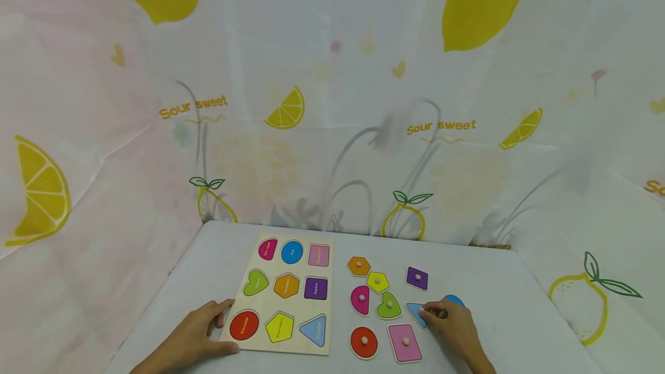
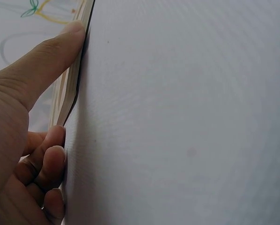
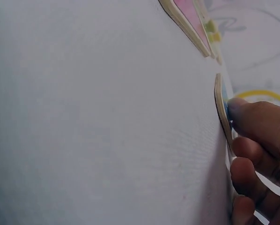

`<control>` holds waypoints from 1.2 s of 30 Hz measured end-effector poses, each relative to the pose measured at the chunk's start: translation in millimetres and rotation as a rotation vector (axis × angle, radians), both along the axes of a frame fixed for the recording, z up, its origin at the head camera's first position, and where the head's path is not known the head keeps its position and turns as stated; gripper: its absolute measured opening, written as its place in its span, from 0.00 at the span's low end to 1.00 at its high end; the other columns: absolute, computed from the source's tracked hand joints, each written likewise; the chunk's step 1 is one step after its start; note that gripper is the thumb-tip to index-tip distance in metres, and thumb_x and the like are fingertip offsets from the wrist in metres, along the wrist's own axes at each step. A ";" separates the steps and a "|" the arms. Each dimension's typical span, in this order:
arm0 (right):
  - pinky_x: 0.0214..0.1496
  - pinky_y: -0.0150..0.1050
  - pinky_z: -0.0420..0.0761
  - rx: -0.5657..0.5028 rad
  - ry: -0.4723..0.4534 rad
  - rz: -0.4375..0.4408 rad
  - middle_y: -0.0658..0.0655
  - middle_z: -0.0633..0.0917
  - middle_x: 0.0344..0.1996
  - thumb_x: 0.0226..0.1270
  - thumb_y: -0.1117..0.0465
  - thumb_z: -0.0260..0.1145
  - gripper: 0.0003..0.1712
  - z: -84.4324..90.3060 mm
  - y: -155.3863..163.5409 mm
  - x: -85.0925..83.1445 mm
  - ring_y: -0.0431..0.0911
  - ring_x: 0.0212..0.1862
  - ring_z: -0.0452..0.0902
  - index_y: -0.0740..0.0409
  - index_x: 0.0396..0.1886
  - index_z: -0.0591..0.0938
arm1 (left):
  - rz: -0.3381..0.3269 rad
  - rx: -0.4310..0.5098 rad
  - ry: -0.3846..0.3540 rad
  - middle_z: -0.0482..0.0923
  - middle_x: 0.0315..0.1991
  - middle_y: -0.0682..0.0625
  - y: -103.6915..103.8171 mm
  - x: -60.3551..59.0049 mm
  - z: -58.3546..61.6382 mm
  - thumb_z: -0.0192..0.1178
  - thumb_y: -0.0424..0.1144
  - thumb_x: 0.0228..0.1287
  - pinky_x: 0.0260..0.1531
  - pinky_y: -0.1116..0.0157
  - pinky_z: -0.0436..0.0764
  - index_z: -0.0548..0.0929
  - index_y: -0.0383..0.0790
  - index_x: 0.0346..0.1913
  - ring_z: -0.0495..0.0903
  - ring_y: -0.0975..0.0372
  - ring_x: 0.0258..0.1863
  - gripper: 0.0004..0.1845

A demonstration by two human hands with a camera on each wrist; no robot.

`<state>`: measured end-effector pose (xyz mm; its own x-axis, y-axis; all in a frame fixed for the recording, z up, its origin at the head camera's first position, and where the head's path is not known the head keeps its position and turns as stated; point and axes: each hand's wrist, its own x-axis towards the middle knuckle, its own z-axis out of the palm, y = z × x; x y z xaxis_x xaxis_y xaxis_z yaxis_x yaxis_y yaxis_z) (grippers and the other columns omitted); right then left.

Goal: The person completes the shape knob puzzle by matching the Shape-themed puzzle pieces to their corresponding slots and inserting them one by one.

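Note:
A wooden shape puzzle board (image 1: 296,348) lies on the left of the table, with coloured, labelled shapes on it. My left hand (image 1: 194,331) holds its near left corner, thumb at the near edge and forefinger along the left side. In the left wrist view the thumb (image 2: 60,49) lies along the board's edge (image 2: 70,86), other fingers curled below. On the right, my right hand (image 1: 453,321) pinches the light blue triangle puzzle piece (image 1: 417,311) at its knob. In the right wrist view the piece (image 3: 219,101) shows edge-on, close over the tabletop.
Between board and right hand lie knobbed pieces: orange hexagon (image 1: 355,270), yellow pentagon (image 1: 383,288), magenta half circle (image 1: 357,307), green heart (image 1: 385,312), red circle (image 1: 362,352), pink rectangle (image 1: 407,354) and purple square (image 1: 413,283). A blue piece (image 1: 454,300) sits partly behind the right hand.

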<state>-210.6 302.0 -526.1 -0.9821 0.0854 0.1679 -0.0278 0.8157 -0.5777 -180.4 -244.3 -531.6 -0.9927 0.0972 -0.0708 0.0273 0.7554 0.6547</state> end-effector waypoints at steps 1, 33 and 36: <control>0.33 0.33 0.73 0.004 0.007 0.002 0.43 0.79 0.25 0.58 0.54 0.80 0.06 -0.3 0.0 0.1 0.36 0.29 0.71 0.48 0.33 0.92 | 0.006 0.000 -0.004 0.67 0.32 0.53 0.4 -0.2 0.0 0.87 0.55 0.32 0.27 0.69 0.69 0.77 0.31 0.67 0.67 0.64 0.30 0.55; 0.29 0.32 0.70 -0.048 0.016 0.081 0.42 0.76 0.22 0.59 0.60 0.79 0.04 17.8 -28.5 5.7 0.37 0.26 0.69 0.48 0.30 0.90 | -0.042 0.013 0.014 0.67 0.32 0.54 -2.5 -0.8 0.5 0.86 0.54 0.36 0.27 0.70 0.69 0.77 0.31 0.67 0.66 0.65 0.29 0.53; 0.28 0.32 0.70 -0.059 0.006 0.082 0.42 0.77 0.23 0.59 0.58 0.80 0.04 17.9 -33.4 6.6 0.38 0.26 0.68 0.48 0.31 0.91 | -0.040 0.012 0.010 0.67 0.32 0.54 -2.5 -0.9 1.3 0.86 0.54 0.36 0.27 0.70 0.70 0.77 0.31 0.67 0.67 0.65 0.30 0.53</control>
